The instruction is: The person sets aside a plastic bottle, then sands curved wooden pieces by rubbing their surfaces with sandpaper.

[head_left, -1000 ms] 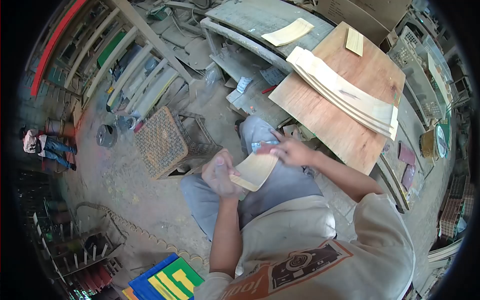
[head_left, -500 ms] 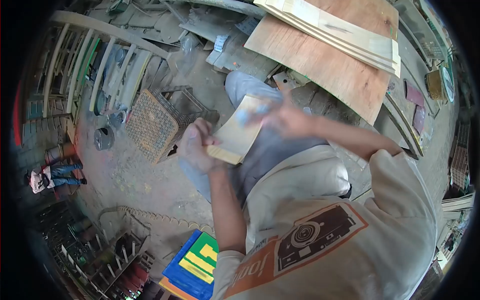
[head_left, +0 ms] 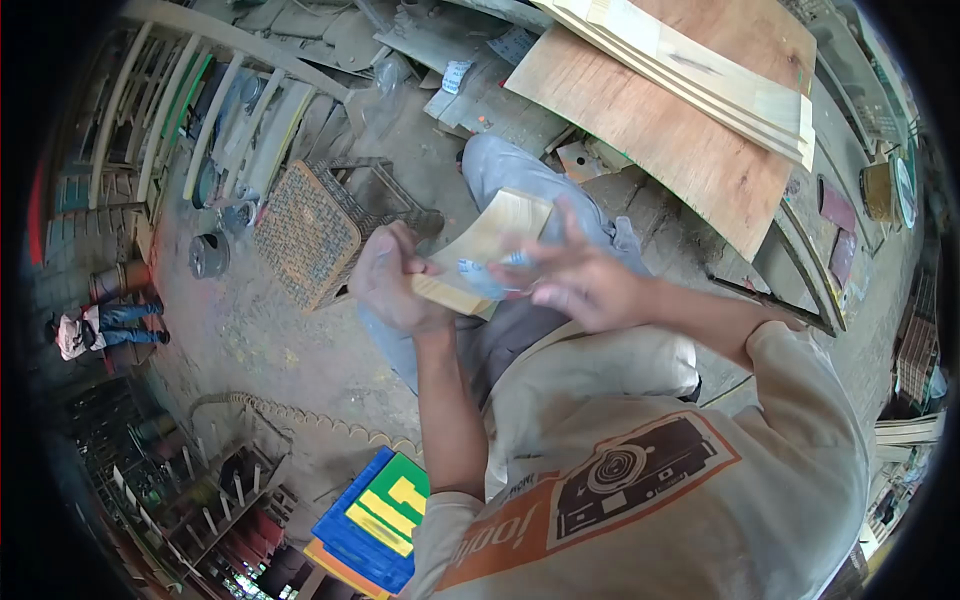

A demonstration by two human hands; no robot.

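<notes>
A pale, curved wooden piece point(head_left: 490, 232) lies over my lap, its near left end gripped by my left hand point(head_left: 395, 280). My right hand point(head_left: 590, 280) is over the right side of the piece, blurred by motion. Between its fingers and the wood is a reddish and blue-white sheet point(head_left: 493, 272), which looks like sandpaper. The fingers of my right hand are partly spread, with the thumb and lower fingers around the sheet.
A plywood board point(head_left: 670, 130) at the upper right bears stacked curved wooden strips point(head_left: 700, 75). A woven-top stool point(head_left: 308, 235) stands left of my knees. Painted boards point(head_left: 375, 520) lie at the bottom. A person point(head_left: 105, 330) is at the far left.
The view has shifted, and the plywood sits higher in it than a second ago. My right hand has moved along the wooden piece toward its near end. My left hand keeps its hold.
</notes>
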